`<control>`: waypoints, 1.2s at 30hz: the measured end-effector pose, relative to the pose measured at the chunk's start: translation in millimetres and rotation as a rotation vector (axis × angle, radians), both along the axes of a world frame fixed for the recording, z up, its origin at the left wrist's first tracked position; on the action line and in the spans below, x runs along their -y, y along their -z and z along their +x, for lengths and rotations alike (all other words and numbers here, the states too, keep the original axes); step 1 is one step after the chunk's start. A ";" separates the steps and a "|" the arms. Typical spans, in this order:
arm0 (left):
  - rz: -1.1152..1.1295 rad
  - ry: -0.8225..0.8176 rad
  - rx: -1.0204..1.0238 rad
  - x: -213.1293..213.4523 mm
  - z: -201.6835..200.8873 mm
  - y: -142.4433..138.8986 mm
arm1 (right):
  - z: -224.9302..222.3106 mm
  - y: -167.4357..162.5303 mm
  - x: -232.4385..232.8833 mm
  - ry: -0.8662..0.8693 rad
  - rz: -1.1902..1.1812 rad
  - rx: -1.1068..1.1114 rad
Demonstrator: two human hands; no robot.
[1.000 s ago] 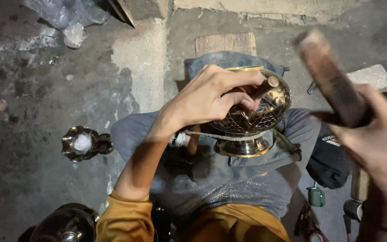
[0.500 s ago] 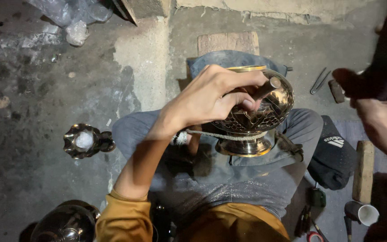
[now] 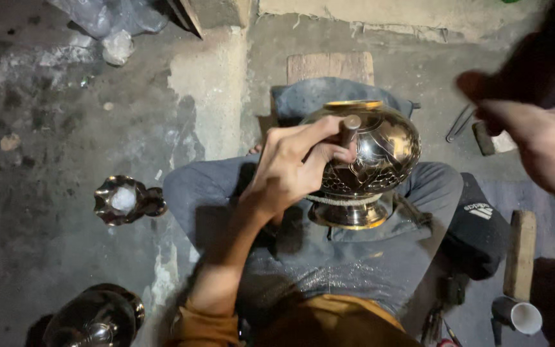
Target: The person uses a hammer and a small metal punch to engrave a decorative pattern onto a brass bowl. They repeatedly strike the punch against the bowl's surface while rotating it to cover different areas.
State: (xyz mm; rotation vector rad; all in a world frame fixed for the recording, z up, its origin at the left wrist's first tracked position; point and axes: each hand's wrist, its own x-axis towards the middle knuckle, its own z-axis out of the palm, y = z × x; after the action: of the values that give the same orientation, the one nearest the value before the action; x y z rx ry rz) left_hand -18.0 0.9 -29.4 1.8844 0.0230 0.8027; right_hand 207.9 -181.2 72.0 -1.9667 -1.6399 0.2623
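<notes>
A round brass pot (image 3: 380, 154) with engraved patterns rests on its side on my lap, its footed base (image 3: 349, 217) toward me. My left hand (image 3: 293, 168) presses a short metal punch (image 3: 349, 128) against the pot's upper side, fingers wrapped around it. My right hand (image 3: 541, 144) is raised high at the right, blurred, gripping a dark wooden mallet (image 3: 534, 61) whose far end leaves the frame. My legs in grey trousers (image 3: 316, 250) are crossed under the pot.
A small fluted brass cup (image 3: 122, 200) stands on the concrete floor at the left; a dark round vessel (image 3: 97, 316) sits at the lower left. A wooden block (image 3: 521, 254), a white cup (image 3: 518, 315), a black cap (image 3: 476, 231) and loose tools (image 3: 460, 122) lie at the right.
My right hand with the mallet has swung from beside the pot up to the top right. My left hand stays on the punch against the pot.
</notes>
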 end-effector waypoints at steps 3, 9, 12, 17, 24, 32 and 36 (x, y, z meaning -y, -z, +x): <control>0.211 -0.159 0.036 8.0 -2.1 0.3 | -5.0 -10.4 -14.0 -0.023 -0.177 0.055; -0.145 -0.404 0.036 40.5 -5.2 -0.3 | -32.3 -37.1 -43.1 -0.190 -0.133 0.331; -0.304 -0.508 0.036 56.0 -0.7 1.1 | -38.1 -49.6 -72.4 -0.142 -0.447 1.072; -0.496 -0.590 0.141 65.1 7.5 3.7 | -69.1 -86.8 -97.8 -0.298 -0.552 1.138; -0.357 -0.608 0.117 63.5 4.0 9.3 | -68.9 -80.5 -95.3 -0.250 -0.483 1.267; -0.158 -0.475 0.069 48.6 -2.9 8.5 | -22.0 -37.1 -54.1 -0.165 -0.326 1.365; -0.213 -0.434 0.103 50.0 -5.0 13.6 | -33.6 -41.6 -50.9 -0.089 -0.446 1.239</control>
State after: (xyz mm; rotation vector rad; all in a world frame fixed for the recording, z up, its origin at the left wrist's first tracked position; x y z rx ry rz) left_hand -23.0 -49.0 -43.0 1.6527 0.4488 1.1414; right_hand 174.2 -130.4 113.7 -2.5985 -2.5434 -0.8026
